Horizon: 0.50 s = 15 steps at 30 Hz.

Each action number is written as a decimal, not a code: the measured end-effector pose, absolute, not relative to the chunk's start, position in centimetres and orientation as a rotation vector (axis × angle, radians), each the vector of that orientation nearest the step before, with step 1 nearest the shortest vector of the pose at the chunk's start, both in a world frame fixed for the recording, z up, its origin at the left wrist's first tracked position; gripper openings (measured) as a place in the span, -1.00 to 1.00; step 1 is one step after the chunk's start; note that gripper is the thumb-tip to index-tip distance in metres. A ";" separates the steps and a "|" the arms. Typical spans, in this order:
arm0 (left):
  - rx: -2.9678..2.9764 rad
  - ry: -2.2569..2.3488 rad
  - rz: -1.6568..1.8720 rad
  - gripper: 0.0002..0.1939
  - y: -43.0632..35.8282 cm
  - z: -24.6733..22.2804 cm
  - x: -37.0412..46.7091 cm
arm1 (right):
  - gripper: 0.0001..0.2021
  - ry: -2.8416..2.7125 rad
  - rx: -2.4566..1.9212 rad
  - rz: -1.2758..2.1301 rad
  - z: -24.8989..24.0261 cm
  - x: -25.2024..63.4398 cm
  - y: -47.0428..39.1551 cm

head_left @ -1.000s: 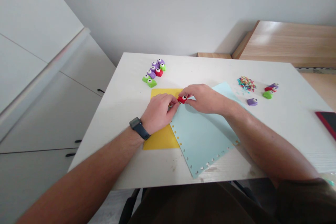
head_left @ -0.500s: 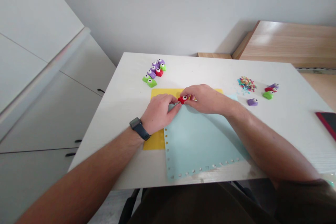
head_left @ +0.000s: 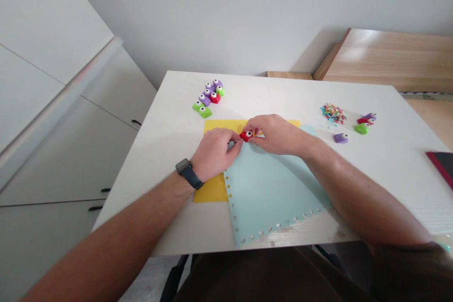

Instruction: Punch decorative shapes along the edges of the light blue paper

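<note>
A light blue sheet of paper has small shapes punched along its left and near edges. My left hand, a watch on its wrist, pinches the sheet's far left corner. Between the fingers of my right hand is a small red craft punch with a white top, right at that corner and touching or nearly touching my left fingertips. Whether the paper sits inside its slot is hidden. A yellow sheet lies underneath on the white table.
Several purple, green and red punches stand at the back left. On the right are a pile of coloured paper bits, a lone purple punch and a small group of punches. A dark red-edged object lies far right.
The blue sheet has turned a little, its near left corner swinging right. The red punch has shifted slightly nearer to me, still in my right hand.
</note>
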<state>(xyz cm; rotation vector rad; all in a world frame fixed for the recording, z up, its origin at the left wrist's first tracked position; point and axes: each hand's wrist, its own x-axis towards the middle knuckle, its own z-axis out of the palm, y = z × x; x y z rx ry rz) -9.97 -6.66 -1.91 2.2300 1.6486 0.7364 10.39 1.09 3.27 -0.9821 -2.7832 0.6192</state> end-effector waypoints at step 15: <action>2.230 1.653 0.721 -0.81 -6.7 -1.8 -9.9 | -0.79 -2.828 -1.050 0.529 3.4 10.2 0.9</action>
